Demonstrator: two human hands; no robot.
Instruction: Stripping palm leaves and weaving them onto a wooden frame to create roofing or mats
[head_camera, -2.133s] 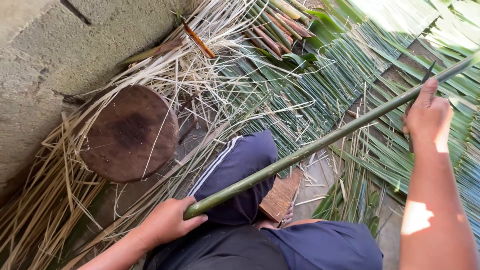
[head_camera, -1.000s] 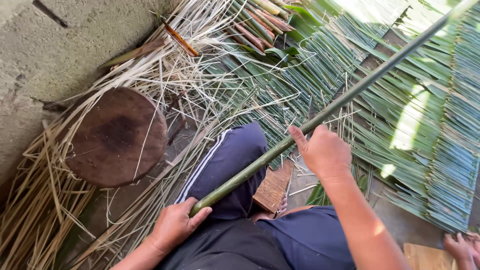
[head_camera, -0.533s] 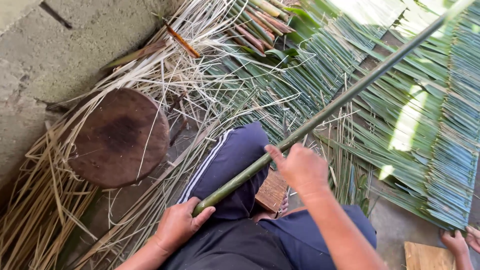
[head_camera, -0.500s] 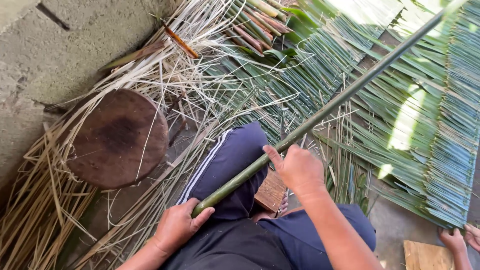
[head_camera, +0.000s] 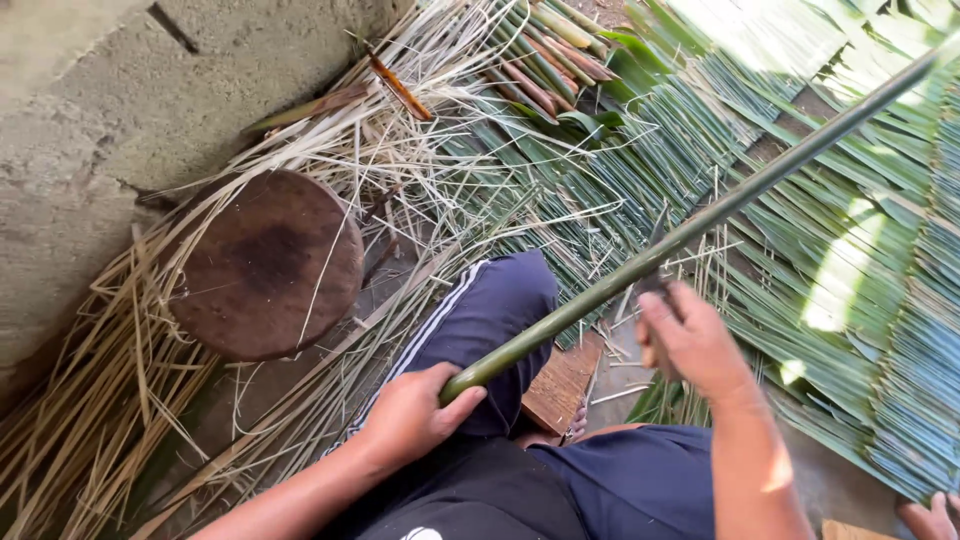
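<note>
My left hand (head_camera: 415, 420) grips the thick cut end of a long green palm midrib (head_camera: 700, 225), which rises diagonally from my lap to the upper right edge. Just under the midrib's middle stretch, my right hand (head_camera: 690, 345) is closed around a small dark knife (head_camera: 652, 283); its blade touches the stalk. I sit with my legs in dark blue trousers (head_camera: 490, 310) beneath the midrib.
A round dark wooden block (head_camera: 265, 265) stands left of my knee beside a concrete wall (head_camera: 90, 110). Dry pale strips (head_camera: 90, 430) lie around it. Green leaflets (head_camera: 880, 300) cover the ground on the right, cut stalks (head_camera: 550, 60) lie at the top, and a small board (head_camera: 560, 385) lies under my leg.
My right hand slid down the midrib toward my left hand, then shifted back right and dropped just below the stalk. My left hand kept its grip on the cut end.
</note>
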